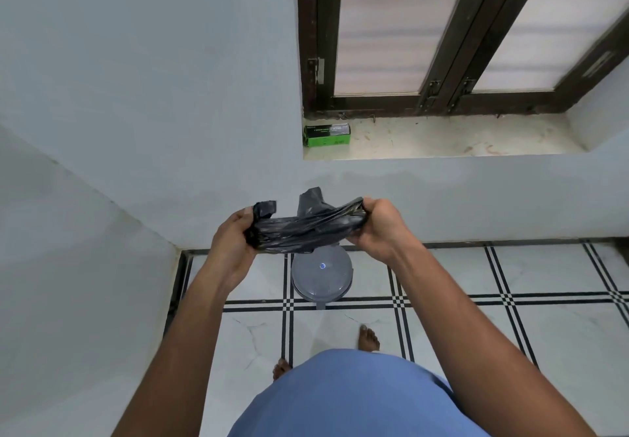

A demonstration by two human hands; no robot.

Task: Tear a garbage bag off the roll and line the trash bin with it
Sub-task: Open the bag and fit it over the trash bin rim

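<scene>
Both hands hold the black garbage bag (pixel 303 229) in the air, stretched between them in front of the wall. The left hand (pixel 235 242) has its fingers closed around one bunched end, and the right hand (pixel 377 222) has its fingers closed around the other end. The bag is still folded and twisted into a band; a loose corner stands up in the middle. Directly below it, on the tiled floor (pixel 510 334), stands the grey trash bin (pixel 321 276) with its lid closed. The green box of bags (pixel 326 135) lies on the window sill (pixel 442 140), well apart from the hands.

The step in hand seems to be to unfold the bag. To do it well, find the open edge first, though I cannot tell which end that is. Rub the two layers apart with the fingertips, then shake the bag downwards so that air fills it. The lid must be lifted before the bag goes in.
</scene>
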